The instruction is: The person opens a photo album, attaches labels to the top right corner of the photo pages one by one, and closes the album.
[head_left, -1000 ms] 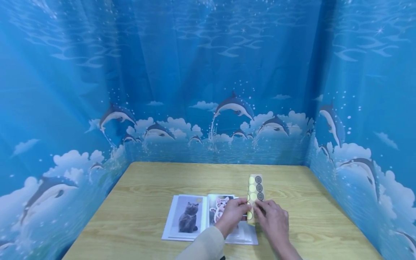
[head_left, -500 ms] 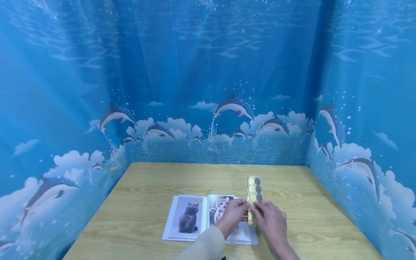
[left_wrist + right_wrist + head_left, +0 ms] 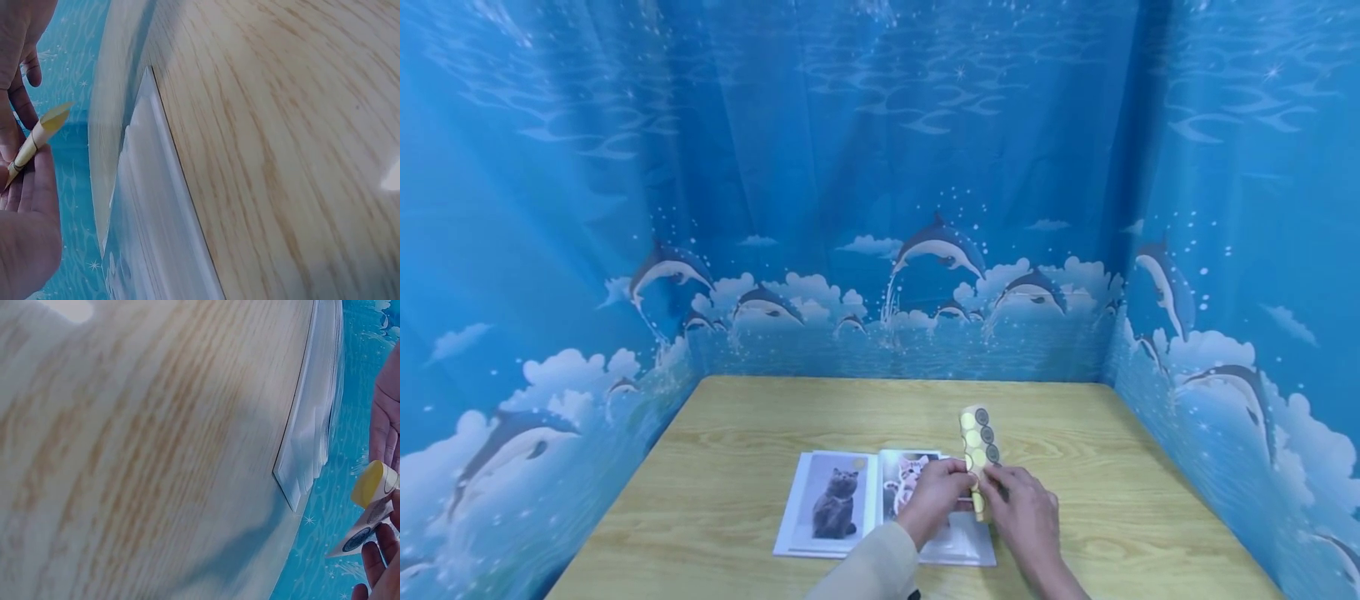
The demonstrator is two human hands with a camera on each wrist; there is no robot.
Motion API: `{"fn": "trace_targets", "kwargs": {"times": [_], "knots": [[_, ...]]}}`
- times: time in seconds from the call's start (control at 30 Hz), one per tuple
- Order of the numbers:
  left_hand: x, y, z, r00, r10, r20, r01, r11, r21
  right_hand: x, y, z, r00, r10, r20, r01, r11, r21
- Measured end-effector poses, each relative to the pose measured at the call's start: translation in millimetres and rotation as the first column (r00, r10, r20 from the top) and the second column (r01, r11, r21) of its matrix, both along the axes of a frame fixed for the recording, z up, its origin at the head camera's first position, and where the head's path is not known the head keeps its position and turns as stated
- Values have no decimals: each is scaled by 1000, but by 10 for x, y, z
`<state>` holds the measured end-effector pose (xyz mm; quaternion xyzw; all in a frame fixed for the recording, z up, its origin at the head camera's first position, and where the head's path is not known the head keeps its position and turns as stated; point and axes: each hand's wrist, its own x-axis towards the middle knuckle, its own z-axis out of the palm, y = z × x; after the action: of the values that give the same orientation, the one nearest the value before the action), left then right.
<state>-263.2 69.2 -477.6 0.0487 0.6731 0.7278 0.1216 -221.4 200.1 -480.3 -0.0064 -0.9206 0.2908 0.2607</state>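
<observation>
A strip of round stickers (image 3: 976,437) stands up between my two hands, pale yellow circles on its left side and dark printed ones on its right. My left hand (image 3: 936,496) pinches its left edge between thumb and fingers. From the other side my right hand (image 3: 1026,517) pinches it with thumb and forefinger. The lower end is bent round, and the curled sticker strip (image 3: 39,139) shows its yellow face in the left wrist view. Beneath the hands lies an open photo album (image 3: 782,533). A grey cat photo (image 3: 835,496) fills its left page; a kitten photo (image 3: 910,479) is partly covered by my left hand.
The album rests on a wood-grain table (image 3: 715,467). Around the table's back and sides hangs a blue curtain (image 3: 820,167) printed with dolphins and clouds. In the right wrist view the album's stacked page edges (image 3: 312,444) are seen from the side.
The sticker strip's upper end has tipped to the left, and its lower part has bent more. My right hand has shifted slightly left; the left hand stays nearly where it was.
</observation>
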Motion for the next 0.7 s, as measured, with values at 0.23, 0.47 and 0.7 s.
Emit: {"fn": "trace_targets", "kwargs": {"times": [0.23,0.47,0.7], "knots": [[-6,-37,13,999,-36,11,36,999,6,-3,-11,-1,1000,-1,4,1,1000,9],[-25,-32,-6,999,-42,16,42,999,25,-7,3,-10,1000,8,8,-8,1000,-27],[-9,6,29,999,-20,26,20,1000,4,-25,19,-17,1000,20,20,-18,995,-96]]}}
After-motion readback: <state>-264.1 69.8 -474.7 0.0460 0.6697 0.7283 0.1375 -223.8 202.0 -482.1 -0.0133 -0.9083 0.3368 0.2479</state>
